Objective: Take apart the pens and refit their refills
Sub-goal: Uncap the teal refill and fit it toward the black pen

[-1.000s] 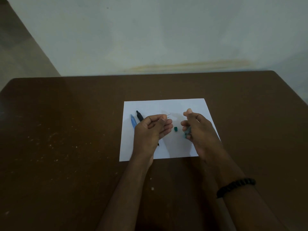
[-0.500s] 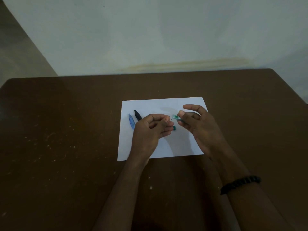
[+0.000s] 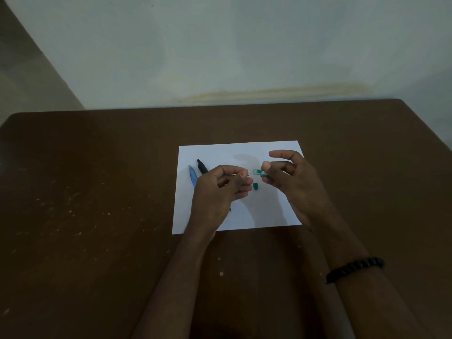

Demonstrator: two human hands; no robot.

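Note:
My left hand (image 3: 220,192) pinches a thin refill (image 3: 250,172) between thumb and forefinger, its tip pointing right. My right hand (image 3: 291,182) holds a green see-through pen barrel (image 3: 259,172) between thumb and fingers, its open end meeting the refill's tip. A small green cap (image 3: 255,186) lies on the white sheet of paper (image 3: 259,211) below the two hands. A blue pen (image 3: 192,175) and a black pen (image 3: 202,166) lie side by side on the paper's left part, their lower ends hidden behind my left hand.
The paper lies on a dark brown table (image 3: 85,204) speckled with pale crumbs. A pale wall (image 3: 220,50) rises behind the table's far edge. A black bead bracelet (image 3: 354,266) circles my right wrist.
My right hand rose from the paper and brought the green barrel left to the refill held by my left hand. The left hand stayed nearly in place.

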